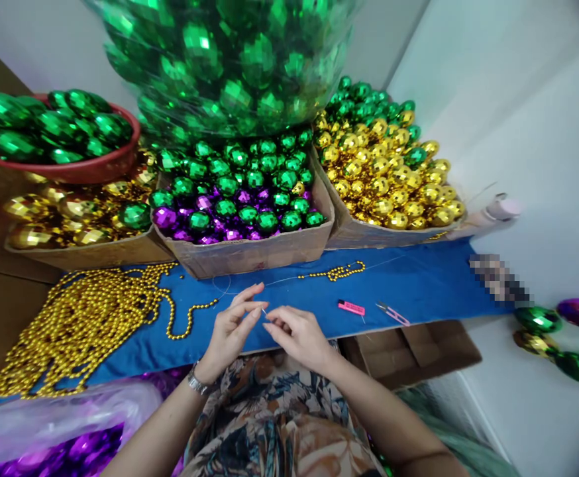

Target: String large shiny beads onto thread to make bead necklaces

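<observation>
Close together above the front of the blue cloth [279,331], my left hand [234,328] and my right hand [299,336] pinch at a thin, pale thread; its ends are too fine to follow. My left thumb and index finger press together, and the right fingertips close just beside them. Behind my hands a clear line [274,283] curves across the cloth to a short string of gold beads [339,271]. To the left, a large heap of gold bead strands [91,318] trails one loose end toward my left wrist.
A pink case with a black end [352,307] and pink thread snips [393,314] lie right of my hands. Behind stand cardboard boxes [250,255] of shiny green, purple and gold balls, a red basin [81,171] and a bulging clear bag [230,73]. An open carton [419,354] sits lower right.
</observation>
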Available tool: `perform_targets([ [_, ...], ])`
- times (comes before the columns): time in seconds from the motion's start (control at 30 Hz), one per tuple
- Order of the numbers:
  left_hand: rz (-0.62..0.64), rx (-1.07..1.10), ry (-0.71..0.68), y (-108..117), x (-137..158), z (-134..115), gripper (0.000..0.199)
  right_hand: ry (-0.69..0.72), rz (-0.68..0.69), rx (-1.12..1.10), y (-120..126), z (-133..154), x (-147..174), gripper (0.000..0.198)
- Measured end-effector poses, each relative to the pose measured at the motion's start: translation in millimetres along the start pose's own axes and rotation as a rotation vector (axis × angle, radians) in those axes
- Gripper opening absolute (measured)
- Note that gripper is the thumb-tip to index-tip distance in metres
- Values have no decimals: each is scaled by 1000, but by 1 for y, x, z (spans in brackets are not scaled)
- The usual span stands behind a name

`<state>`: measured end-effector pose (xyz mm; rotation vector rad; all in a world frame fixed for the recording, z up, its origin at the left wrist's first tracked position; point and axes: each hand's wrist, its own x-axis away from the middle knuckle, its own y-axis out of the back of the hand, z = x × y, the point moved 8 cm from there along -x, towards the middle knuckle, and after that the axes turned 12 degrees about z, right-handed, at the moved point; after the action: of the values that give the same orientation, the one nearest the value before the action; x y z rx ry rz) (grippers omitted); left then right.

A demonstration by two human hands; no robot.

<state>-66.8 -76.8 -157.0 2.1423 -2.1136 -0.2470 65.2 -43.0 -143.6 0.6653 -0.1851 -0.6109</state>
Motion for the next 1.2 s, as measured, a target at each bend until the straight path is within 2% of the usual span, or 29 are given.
perform_targets([
  [0.1,-1,23,-16,1,0,-2,20,-99,64,-324,-6,-10,-1,17],
  [0.17,-23,-50,-65,2,-1,-7,18,-139,55,-414,-8,-12,1,20],
  [0.3,-98,-290,-182,6,0,-20,14,-118,2,-551,-8,-11,2,37],
  [0.4,-141,-398,-228,9,5,-26,13,-126,-52,-740,-10,-18,0,33],
  [0.5,-103,-370,-180,12,8,-19,14,-138,-173,-911,-6,-31,-1,32],
  [0.6,-39,-271,-97,16,11,-5,18,-126,-203,-1012,-2,-43,-4,41],
  [0.67,-12,-271,-78,19,14,2,19,-90,-226,-893,10,-47,-4,42],
  [0.73,30,-364,-101,19,17,7,19,-43,-294,-642,32,-50,-2,36],
  [0.8,97,-536,-140,15,23,16,18,5,-368,-354,57,-49,1,30],
  [0.87,172,-755,-150,11,30,33,19,11,-429,-156,82,-53,4,30],
  [0.97,278,-1061,-51,8,43,74,26,-113,-478,-172,114,-75,5,36],
  [1.07,365,-1192,95,14,47,103,29,-220,-513,-248,134,-93,7,39],
  [1.13,387,-1129,162,25,39,99,25,-237,-503,-180,137,-91,7,40],
  [1.2,326,-960,136,45,18,70,18,-231,-463,-79,130,-84,7,38],
])
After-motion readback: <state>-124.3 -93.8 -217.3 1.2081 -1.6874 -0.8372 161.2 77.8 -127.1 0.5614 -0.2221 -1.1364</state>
